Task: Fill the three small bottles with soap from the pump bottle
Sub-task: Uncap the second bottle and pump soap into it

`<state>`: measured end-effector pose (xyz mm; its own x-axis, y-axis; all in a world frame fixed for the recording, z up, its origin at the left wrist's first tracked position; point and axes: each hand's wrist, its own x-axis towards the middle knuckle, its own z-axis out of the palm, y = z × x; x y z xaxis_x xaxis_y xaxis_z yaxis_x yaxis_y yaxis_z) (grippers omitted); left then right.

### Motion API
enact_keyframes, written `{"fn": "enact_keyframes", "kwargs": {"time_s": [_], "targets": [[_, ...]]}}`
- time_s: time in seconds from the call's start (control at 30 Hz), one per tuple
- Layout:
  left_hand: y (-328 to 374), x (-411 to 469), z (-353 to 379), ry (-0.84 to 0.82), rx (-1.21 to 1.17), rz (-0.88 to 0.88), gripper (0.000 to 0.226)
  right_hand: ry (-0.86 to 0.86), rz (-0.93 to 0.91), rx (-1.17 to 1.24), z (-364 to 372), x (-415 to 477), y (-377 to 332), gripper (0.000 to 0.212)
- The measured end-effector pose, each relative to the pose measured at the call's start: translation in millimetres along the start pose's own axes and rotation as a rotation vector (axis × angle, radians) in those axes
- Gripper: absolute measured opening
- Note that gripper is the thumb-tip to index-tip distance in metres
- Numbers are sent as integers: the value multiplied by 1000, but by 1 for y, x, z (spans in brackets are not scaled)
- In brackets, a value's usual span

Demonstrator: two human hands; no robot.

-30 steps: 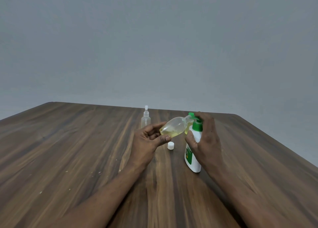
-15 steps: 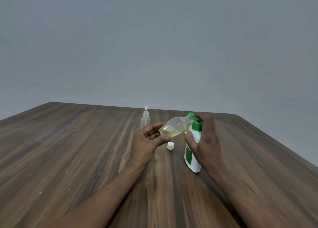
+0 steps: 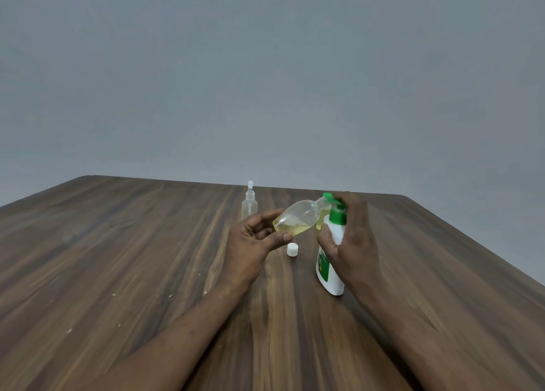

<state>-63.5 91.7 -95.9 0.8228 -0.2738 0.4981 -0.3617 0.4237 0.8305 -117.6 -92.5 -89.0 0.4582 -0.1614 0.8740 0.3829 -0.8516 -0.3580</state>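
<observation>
"Why is the small bottle (image 3: pixel 298 218) tipped over on its side like that?"

"So its mouth meets the spout (image 3: pixel 326 196) of the pump bottle (image 3: pixel 331 258). The left hand (image 3: pixel 250 243) has fingers and thumb curled round the base and holds it up off the table (image 3: pixel 118 258), with the neck raised toward the green spout. The mouth looks right at it, though I can't see whether they touch."

"And the right hand (image 3: pixel 354 237)?"

"It's wrapped round the pump bottle, thumb against the white shoulder and fingers arched over the green head. I'd say that grip does two jobs — it pins the bottle upright on the table and puts the fingers where they can press down."

"Is there anything in it yet?"

"Yellow soap (image 3: pixel 290 228) is pooled along the low side, toward the base. Tilted that way it runs away from the mouth, so none should spill back. It's under half full by my guess, so more pumps are wanted."

"What about the white cap (image 3: pixel 292 249)?"

"It's on the table between the hands, just beside the pump bottle — off so the mouth is open, and near enough to grab afterwards."

"And the other bottles?"

"A spray bottle (image 3: pixel 249 204) stands upright beyond the left hand with its top on, and it looks clear. Something yellowish shows behind the pump bottle's neck, but I can't tell what it is."
</observation>
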Motion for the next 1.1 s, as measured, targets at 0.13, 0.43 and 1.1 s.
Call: {"fn": "enact_keyframes", "kwargs": {"time_s": [0.13,0.43,1.1], "targets": [[0,-1,0,1,7,0,46,-2,1,-6,0,0,0,55],[1,-1,0,7,4,1,47,5,-13,8,0,0,-1,65],[2,-1,1,0,3,9,45,3,-9,-3,-1,0,0,61]]}}
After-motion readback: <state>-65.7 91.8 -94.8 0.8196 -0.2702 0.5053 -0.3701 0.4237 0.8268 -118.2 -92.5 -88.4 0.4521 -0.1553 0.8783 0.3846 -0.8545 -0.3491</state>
